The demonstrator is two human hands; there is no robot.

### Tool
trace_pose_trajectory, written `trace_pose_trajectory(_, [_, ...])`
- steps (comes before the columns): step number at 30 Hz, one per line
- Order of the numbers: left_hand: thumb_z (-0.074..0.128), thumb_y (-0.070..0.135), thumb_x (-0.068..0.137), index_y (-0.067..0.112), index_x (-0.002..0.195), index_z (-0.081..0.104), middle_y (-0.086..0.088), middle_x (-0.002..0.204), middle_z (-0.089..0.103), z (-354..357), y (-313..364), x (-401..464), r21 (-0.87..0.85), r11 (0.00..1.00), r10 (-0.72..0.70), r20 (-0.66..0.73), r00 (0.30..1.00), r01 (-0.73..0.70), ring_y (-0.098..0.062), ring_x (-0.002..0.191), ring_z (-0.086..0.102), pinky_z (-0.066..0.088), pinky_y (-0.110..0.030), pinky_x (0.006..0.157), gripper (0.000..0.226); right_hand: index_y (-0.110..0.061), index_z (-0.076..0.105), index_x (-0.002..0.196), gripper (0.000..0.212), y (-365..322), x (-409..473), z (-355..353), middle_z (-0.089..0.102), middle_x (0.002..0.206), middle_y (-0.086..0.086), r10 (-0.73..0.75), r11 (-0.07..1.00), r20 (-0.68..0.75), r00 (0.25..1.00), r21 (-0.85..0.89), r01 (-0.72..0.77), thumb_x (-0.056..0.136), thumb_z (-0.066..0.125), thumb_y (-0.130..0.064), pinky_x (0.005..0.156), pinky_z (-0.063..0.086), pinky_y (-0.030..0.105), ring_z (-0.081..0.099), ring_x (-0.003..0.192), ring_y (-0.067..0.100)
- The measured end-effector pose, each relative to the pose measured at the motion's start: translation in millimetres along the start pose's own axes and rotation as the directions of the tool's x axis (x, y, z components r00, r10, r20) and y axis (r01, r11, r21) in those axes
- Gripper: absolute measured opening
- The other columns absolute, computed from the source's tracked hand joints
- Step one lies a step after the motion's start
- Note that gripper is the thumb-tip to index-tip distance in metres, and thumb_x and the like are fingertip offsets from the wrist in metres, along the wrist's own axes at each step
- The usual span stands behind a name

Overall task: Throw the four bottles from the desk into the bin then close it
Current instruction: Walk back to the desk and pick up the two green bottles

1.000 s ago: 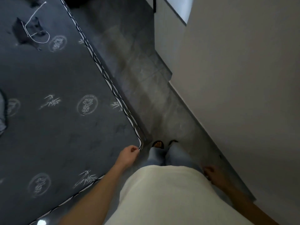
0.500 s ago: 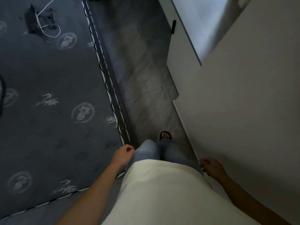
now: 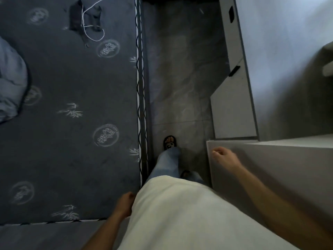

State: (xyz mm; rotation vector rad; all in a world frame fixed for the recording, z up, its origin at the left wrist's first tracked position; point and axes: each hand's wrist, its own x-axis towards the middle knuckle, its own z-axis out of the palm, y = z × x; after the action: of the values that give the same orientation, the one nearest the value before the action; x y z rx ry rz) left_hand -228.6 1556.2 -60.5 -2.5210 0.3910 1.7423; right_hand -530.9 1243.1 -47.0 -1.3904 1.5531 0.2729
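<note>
Two bare hands appear in the lower half of the frame, neither holding anything. Left hand (image 3: 124, 202), at lower centre-left beside the cream shirt (image 3: 180, 217), has its fingers curled loosely inward toward the palm; it hangs over the edge of the dark grey mattress (image 3: 72, 141). Right hand (image 3: 223, 156), at centre right, shows its fingers bent loosely and close together, near the corner of the pale wall (image 3: 270, 177); whether it touches that surface cannot be told.

Mattress fills the left half of the frame, patterned with pale circular emblems and leaf sprigs, its right border piped in black and white. At upper left, a white cord (image 3: 91, 27) loops over a dark cloth item (image 3: 77, 18); a light blue fabric (image 3: 10, 83) lies at the left edge.

Grey tiled floor (image 3: 180, 78) runs up the centre of the frame. One foot in a black sandal (image 3: 169, 143) stands on it, below a leg in light blue jeans (image 3: 167, 165). White cabinet (image 3: 232, 98) with dark handles lines the right side of the floor strip.

Bottles, desk and bin lie outside the frame; no container is visible.
</note>
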Motion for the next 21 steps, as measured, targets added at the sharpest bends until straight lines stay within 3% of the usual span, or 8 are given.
trace_pose_trajectory(3, [0.055, 0.017, 0.097, 0.008, 0.09, 0.072, -0.013, 0.102, 0.074, -40, 57, 16, -0.077, 0.997, 0.015, -0.003, 1.0, -0.015, -0.027, 0.095, 0.066, 0.052, -0.039, 0.084, 0.021, -0.016, 0.072, 0.108, 0.019, -20, 17, -9, 0.071, 0.093, 0.001, 0.027, 0.997, 0.019, 0.999, -0.078, -0.026, 0.097, 0.058, -0.022, 0.056, 0.043, 0.003, 0.058, 0.064, -0.004])
trace_pose_trajectory(5, [0.056, 0.017, 0.097, 0.009, 0.094, 0.074, -0.009, 0.096, 0.072, -69, 103, 31, -0.062, 0.994, 0.088, -0.029, 0.996, -0.09, -0.025, 0.092, 0.067, 0.049, -0.034, 0.078, 0.02, -0.014, 0.072, 0.109, 0.021, -29, 28, -14, 0.074, 0.097, 0.005, 0.076, 0.994, 0.042, 0.996, -0.078, -0.073, 0.097, 0.058, -0.022, 0.073, 0.056, 0.018, 0.069, 0.073, 0.011])
trace_pose_trajectory(7, [0.055, 0.014, 0.096, 0.011, 0.086, 0.072, -0.007, 0.082, 0.068, -97, 151, 44, -0.11, 0.984, 0.136, -0.047, 0.99, -0.141, -0.022, 0.074, 0.062, 0.045, -0.03, 0.064, 0.019, -0.014, 0.072, 0.108, 0.02, -33, 35, -18, 0.076, 0.095, 0.008, 0.152, 0.987, 0.061, 0.987, -0.062, -0.148, 0.096, 0.058, -0.021, 0.081, 0.059, 0.037, 0.073, 0.083, 0.024])
trace_pose_trajectory(9, [0.053, 0.013, 0.098, 0.009, 0.094, 0.068, -0.011, 0.084, 0.067, -123, 197, 59, -0.193, 0.968, 0.151, -0.058, 0.987, -0.16, -0.018, 0.063, 0.057, 0.043, -0.026, 0.054, 0.016, -0.014, 0.072, 0.11, 0.021, -34, 42, -23, 0.076, 0.097, 0.008, 0.191, 0.98, 0.058, 0.98, -0.059, -0.188, 0.096, 0.058, -0.022, 0.078, 0.057, 0.037, 0.071, 0.083, 0.023])
trace_pose_trajectory(13, [0.053, 0.022, 0.099, 0.014, 0.101, 0.067, -0.004, 0.087, 0.069, -173, 293, 85, -0.217, 0.941, 0.248, -0.086, 0.965, -0.261, -0.015, 0.067, 0.06, 0.042, -0.022, 0.052, 0.016, -0.018, 0.071, 0.117, 0.026, -43, 59, -40, 0.072, 0.119, 0.004, 0.239, 0.968, 0.06, 0.969, -0.089, -0.233, 0.097, 0.058, -0.028, 0.085, 0.044, 0.027, 0.064, 0.106, 0.021])
trace_pose_trajectory(17, [0.054, 0.021, 0.096, 0.02, 0.095, 0.067, -0.001, 0.085, 0.069, -206, 364, 104, -0.153, 0.934, 0.311, -0.092, 0.946, -0.323, -0.012, 0.066, 0.061, 0.043, -0.018, 0.05, 0.013, -0.017, 0.071, 0.12, 0.029, -55, 85, -57, 0.072, 0.121, 0.006, 0.318, 0.946, 0.063, 0.946, -0.085, -0.313, 0.097, 0.058, -0.03, 0.088, 0.046, 0.029, 0.064, 0.111, 0.023])
trace_pose_trajectory(19, [0.055, 0.022, 0.097, 0.021, 0.094, 0.066, -0.003, 0.088, 0.07, -214, 367, 104, -0.131, 0.932, 0.332, -0.069, 0.941, -0.338, -0.014, 0.069, 0.064, 0.047, -0.023, 0.055, 0.011, -0.017, 0.072, 0.117, 0.028, -69, 86, -59, 0.073, 0.12, 0.006, 0.32, 0.946, 0.066, 0.945, -0.07, -0.315, 0.096, 0.06, -0.031, 0.09, 0.048, 0.031, 0.064, 0.111, 0.024])
trace_pose_trajectory(21, [0.056, 0.02, 0.097, 0.02, 0.095, 0.066, -0.008, 0.092, 0.072, -239, 416, 126, -0.083, 0.952, 0.29, -0.072, 0.954, -0.295, -0.02, 0.072, 0.066, 0.052, -0.031, 0.066, 0.01, -0.017, 0.073, 0.115, 0.027, -99, 143, -98, 0.073, 0.119, 0.005, 0.334, 0.941, 0.083, 0.939, -0.081, -0.328, 0.096, 0.06, -0.03, 0.085, 0.046, 0.029, 0.064, 0.11, 0.023])
